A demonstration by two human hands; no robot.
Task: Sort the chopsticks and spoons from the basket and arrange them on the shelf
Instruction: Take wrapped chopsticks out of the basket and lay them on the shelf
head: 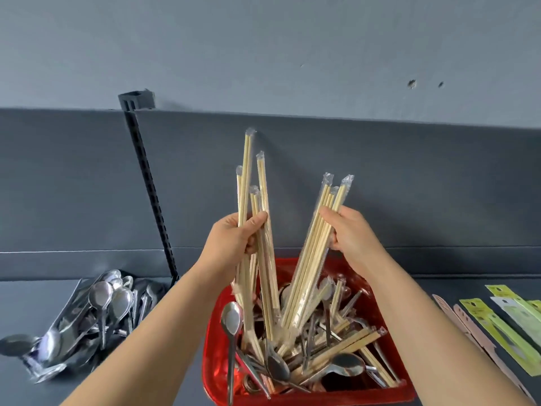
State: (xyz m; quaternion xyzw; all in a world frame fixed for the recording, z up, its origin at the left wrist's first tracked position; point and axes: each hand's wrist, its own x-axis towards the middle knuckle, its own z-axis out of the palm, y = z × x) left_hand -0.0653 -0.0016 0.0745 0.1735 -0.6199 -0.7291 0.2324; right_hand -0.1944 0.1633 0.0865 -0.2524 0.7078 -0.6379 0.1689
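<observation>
Right now you are gripping a bundle of plastic-wrapped bamboo chopsticks in each of your hands, which are staying apart from one another: your left hand is curling round the taller bundle, and your right hand is clamping the shorter bundle. Both bundles are standing nearly upright and leaning apart in a V, their lower ends dipping into the red basket directly beneath your hands, among loose steel spoons and more chopsticks. Their long axes are running up and away from you, so the lift out is looking like a straight pull upward. A pile of sorted spoons is lying on the grey surface left of the basket. Sleeved packets are lying in a row to the right, nearer your right hand, and the chopsticks are probably heading there.
</observation>
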